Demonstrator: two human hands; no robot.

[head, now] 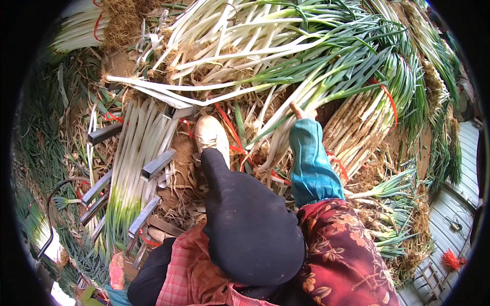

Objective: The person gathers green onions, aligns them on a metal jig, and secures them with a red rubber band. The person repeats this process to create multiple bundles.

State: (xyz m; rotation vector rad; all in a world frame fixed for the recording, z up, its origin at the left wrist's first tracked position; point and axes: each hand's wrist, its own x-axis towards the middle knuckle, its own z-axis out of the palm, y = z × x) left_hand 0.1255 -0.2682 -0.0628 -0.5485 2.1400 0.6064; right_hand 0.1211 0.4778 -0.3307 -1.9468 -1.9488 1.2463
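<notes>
My right hand (pixel 303 112), in a teal sleeve, reaches into long green onions (pixel 317 86) in front of me. One finger points up and left against the stalks; the rest of its grip is hidden. At lower left is my left hand (pixel 117 269), in a pinkish glove, beside the leaves of a bundle of green onions (pixel 134 141). That bundle lies between upright metal posts (pixel 157 164), its white stems away from me and its leaves towards me. Bent white stalks (pixel 164 90) lie across the posts' far end. What the left hand touches is unclear.
A large heap of green onions (pixel 245 46) spreads ahead. A bundle with red ties (pixel 356 126) lies at right, near short onions (pixel 394 222). Red strips (pixel 229 126) and dry husks cover the ground around my shoe (pixel 211 135). A curved metal rod (pixel 51 206) stands at left.
</notes>
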